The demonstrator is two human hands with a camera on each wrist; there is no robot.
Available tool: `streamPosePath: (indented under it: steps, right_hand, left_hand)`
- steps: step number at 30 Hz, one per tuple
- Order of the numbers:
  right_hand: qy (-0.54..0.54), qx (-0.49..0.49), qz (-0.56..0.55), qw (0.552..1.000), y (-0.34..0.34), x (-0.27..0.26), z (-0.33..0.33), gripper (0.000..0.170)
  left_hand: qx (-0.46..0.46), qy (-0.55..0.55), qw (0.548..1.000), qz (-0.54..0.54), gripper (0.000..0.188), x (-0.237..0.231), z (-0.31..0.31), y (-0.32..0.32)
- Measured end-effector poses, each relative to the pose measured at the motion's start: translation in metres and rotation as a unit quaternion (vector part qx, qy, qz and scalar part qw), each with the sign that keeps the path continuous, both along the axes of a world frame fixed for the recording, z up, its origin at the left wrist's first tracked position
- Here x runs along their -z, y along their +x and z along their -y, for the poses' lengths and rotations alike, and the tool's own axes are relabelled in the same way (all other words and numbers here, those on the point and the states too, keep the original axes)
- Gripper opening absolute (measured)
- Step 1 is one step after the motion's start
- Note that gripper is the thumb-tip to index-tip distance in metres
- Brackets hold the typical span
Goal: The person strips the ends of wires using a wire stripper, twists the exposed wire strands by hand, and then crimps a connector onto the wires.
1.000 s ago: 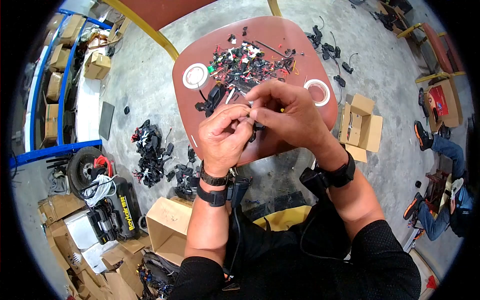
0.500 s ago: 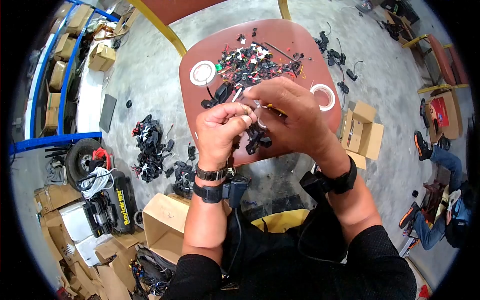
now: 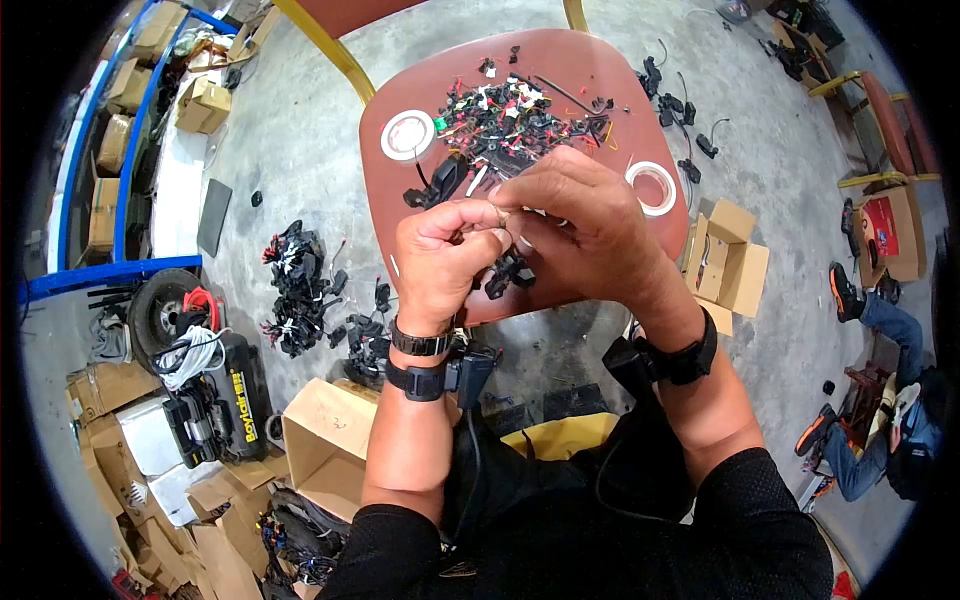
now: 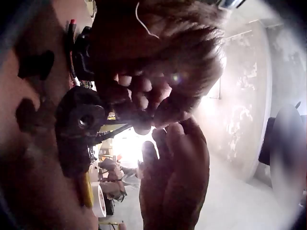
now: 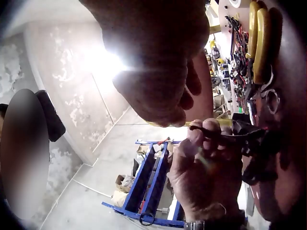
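Note:
My left hand (image 3: 440, 262) pinches a thin dark cable (image 5: 218, 136) between thumb and fingers. The cable runs to a black plastic part (image 3: 508, 275), which hangs close over the red-brown tabletop (image 3: 600, 85); the left wrist view shows a round hole in a black housing (image 4: 79, 120). Facing it, my right hand (image 3: 590, 225) has its fingers bent, tips right at the cable's end. I cannot tell whether those fingers hold it. A tool with yellow handles (image 5: 261, 43) lies on the tabletop, mostly hidden by my right hand in the head view.
Behind the hands lies a heap of small connectors and wire scraps (image 3: 510, 115). White tape rolls (image 3: 408, 134) (image 3: 651, 188) flank it. More black parts (image 3: 300, 290) are piled on the floor at left. An open carton (image 3: 725, 262) stands right; another person's legs (image 3: 890, 325) show beyond.
Half a second ago the hands were slightly further apart, with a shiny bit showing between them; now their fingertips are closer. The black part has come into fuller view below them since one second ago.

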State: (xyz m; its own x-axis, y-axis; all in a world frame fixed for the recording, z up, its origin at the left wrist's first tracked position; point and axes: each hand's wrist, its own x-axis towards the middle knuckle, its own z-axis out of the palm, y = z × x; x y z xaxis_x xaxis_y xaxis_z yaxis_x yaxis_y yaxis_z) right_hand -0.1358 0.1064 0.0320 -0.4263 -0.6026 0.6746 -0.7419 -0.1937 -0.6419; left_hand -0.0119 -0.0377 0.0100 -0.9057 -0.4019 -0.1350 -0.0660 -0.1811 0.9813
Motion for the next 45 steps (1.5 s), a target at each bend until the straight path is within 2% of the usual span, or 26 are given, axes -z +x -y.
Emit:
streamPosePath:
  steps: [7, 12, 14, 18, 24, 27, 34, 36, 39, 42, 45]
  right_hand:
    - [0.032, 0.006, 0.045, 0.998, 0.001, -0.002, -0.004, 0.015]
    - [0.054, -0.004, 0.09, 0.995, 0.0, 0.001, -0.005, 0.013]
    - [0.072, -0.017, 0.165, 0.984, 0.003, -0.002, -0.008, 0.012]
    - [0.111, -0.052, 0.365, 0.923, 0.005, -0.004, -0.011, 0.012]
    - [0.106, -0.102, 0.448, 0.882, -0.002, 0.004, -0.011, 0.016]
    - [0.122, -0.103, 0.444, 0.881, -0.004, 0.004, -0.011, 0.017]
    - [0.108, -0.147, 0.587, 0.789, -0.007, 0.006, -0.014, 0.023]
    - [0.117, -0.174, 0.61, 0.764, -0.009, 0.011, -0.016, 0.024]
    - [0.077, -0.166, 0.631, 0.754, -0.004, 0.015, -0.012, 0.024]
    - [0.037, -0.158, 0.584, 0.795, 0.002, 0.017, -0.005, 0.022]
    - [0.064, -0.122, 0.513, 0.847, 0.004, 0.013, -0.007, 0.025]
  left_hand:
    - [-0.007, -0.064, 0.998, -0.023, 0.02, 0.002, -0.003, 0.0]
    - [-0.015, -0.07, 0.997, -0.035, 0.016, -0.006, -0.009, -0.004]
    - [-0.012, -0.081, 0.996, -0.046, 0.015, -0.007, -0.01, -0.005]
    - [0.004, -0.163, 0.983, -0.08, 0.014, -0.005, -0.007, -0.005]
    - [-0.006, -0.335, 0.93, -0.154, 0.016, -0.004, -0.007, -0.009]
    - [-0.021, -0.396, 0.902, -0.173, 0.017, -0.006, -0.01, -0.012]
    - [-0.049, -0.491, 0.848, -0.191, 0.017, -0.006, -0.014, -0.018]
    - [-0.054, -0.486, 0.851, -0.19, 0.017, -0.007, -0.014, -0.017]
    - [-0.06, -0.459, 0.866, -0.189, 0.016, -0.006, -0.012, -0.015]
    - [-0.067, -0.424, 0.884, -0.186, 0.016, -0.001, -0.008, -0.014]
    - [-0.072, -0.353, 0.921, -0.149, 0.014, 0.001, -0.008, -0.01]
